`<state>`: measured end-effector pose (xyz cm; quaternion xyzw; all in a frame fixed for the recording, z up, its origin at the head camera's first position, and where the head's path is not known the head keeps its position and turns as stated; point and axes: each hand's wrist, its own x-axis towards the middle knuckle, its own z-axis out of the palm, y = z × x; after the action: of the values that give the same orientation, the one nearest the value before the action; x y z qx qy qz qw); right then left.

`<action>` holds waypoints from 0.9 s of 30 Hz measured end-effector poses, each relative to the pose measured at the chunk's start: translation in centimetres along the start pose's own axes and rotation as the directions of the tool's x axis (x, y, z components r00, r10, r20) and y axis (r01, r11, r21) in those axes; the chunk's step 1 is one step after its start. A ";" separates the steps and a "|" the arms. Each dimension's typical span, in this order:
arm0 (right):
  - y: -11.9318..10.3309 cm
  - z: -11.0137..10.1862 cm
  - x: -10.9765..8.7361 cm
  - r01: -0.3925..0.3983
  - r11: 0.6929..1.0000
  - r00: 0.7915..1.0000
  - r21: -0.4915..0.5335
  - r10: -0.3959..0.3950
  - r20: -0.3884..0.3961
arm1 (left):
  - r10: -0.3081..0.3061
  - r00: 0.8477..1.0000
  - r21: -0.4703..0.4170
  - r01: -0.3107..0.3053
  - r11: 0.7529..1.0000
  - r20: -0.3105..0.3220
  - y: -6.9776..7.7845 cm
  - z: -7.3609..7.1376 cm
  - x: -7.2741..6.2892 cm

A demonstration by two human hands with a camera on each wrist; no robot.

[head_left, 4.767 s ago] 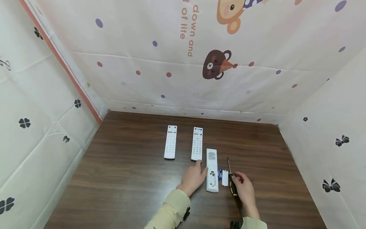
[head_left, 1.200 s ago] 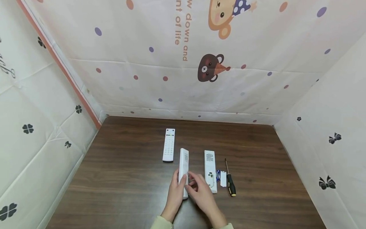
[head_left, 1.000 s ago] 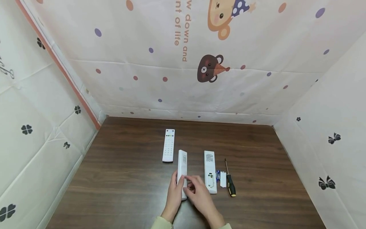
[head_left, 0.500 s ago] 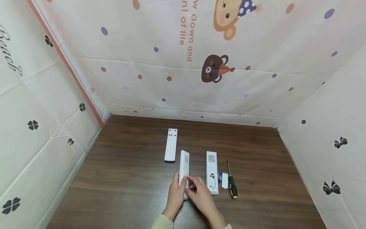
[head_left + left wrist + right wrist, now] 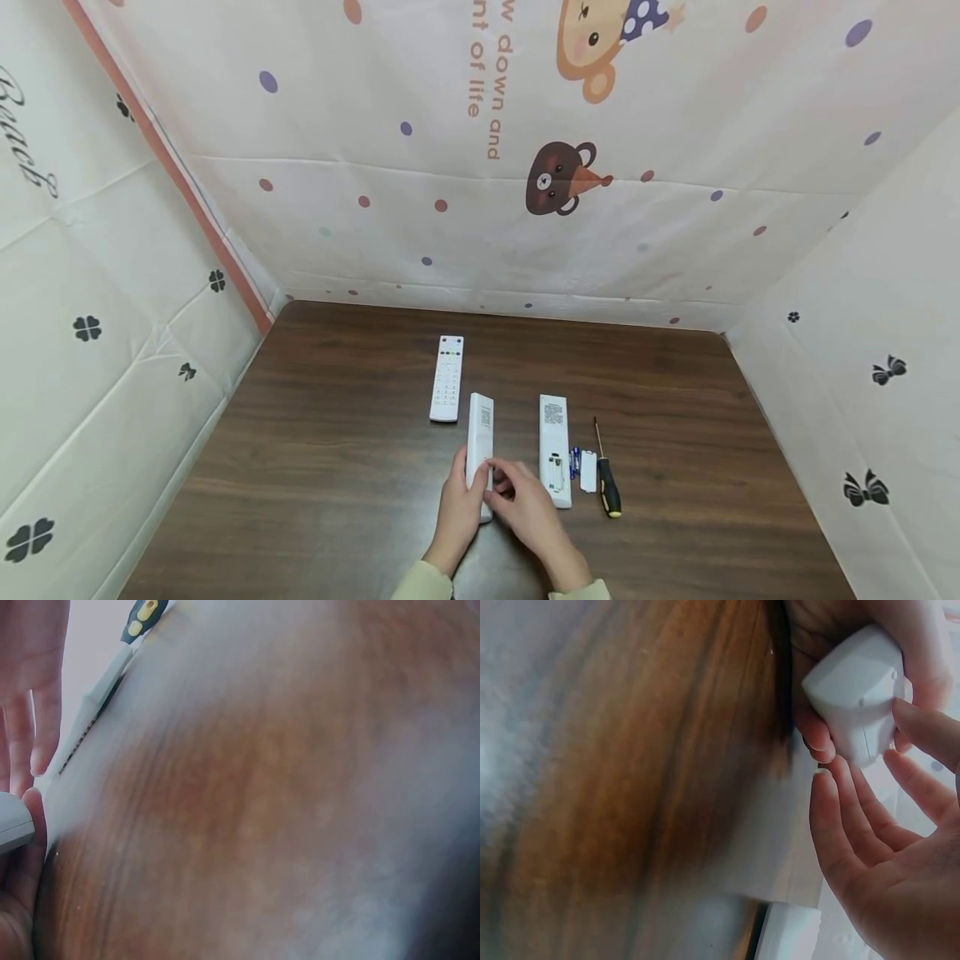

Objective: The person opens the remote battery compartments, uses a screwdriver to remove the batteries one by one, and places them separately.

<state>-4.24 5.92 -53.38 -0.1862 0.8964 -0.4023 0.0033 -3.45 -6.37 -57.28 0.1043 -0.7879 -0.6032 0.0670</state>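
Observation:
My left hand [image 5: 457, 517] holds a white remote control [image 5: 480, 433] by its lower part, back side up with its label showing. The fingers wrap around its left side and the thumb lies on its back. My right hand [image 5: 527, 508] touches the same remote's right edge with thumb and index fingertips. In the right wrist view the fingers of the right hand [image 5: 900, 855] reach toward the end of the remote [image 5: 855, 682], spread and only lightly bent. The left wrist view catches just the tip of the held remote [image 5: 13, 823] at its left border.
To the right lie a back-up remote [image 5: 553, 433] with its battery compartment exposed, blue batteries [image 5: 575, 462], a white battery cover [image 5: 588, 472] and a black-and-yellow screwdriver [image 5: 608, 487]. A button-side-up remote [image 5: 447, 379] lies farther back on the brown table [image 5: 322, 450]. Patterned sheets [image 5: 360, 250] surround it.
The middle remote was lifted off the table, turned back side up and brought into both hands. The right hand has left the screwdriver. Over the last second the hands barely move.

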 end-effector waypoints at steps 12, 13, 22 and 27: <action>-0.1 -0.4 1.3 -0.057 0.996 0.995 0.070 0.050 0.089 | 0.029 0.999 0.019 -0.030 0.999 0.035 0.0 -0.2 0.0; -0.1 -0.4 1.3 -0.062 0.995 0.994 0.080 0.054 0.096 | 0.031 0.999 0.022 -0.032 0.999 0.034 -0.1 -0.2 0.0; 0.1 -0.5 1.3 -0.098 0.990 0.986 0.097 0.084 0.141 | 0.019 0.999 0.022 -0.020 1.000 0.037 -0.2 -0.2 0.0; 0.0 -0.7 1.3 -0.108 0.987 0.984 0.120 0.089 0.152 | 0.008 0.999 0.023 -0.009 1.000 0.032 0.0 -0.1 0.0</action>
<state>-5.57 5.97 -52.76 -0.1700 0.8743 -0.4433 0.1010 -3.39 -6.50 -57.28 0.0923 -0.7961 -0.5955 0.0559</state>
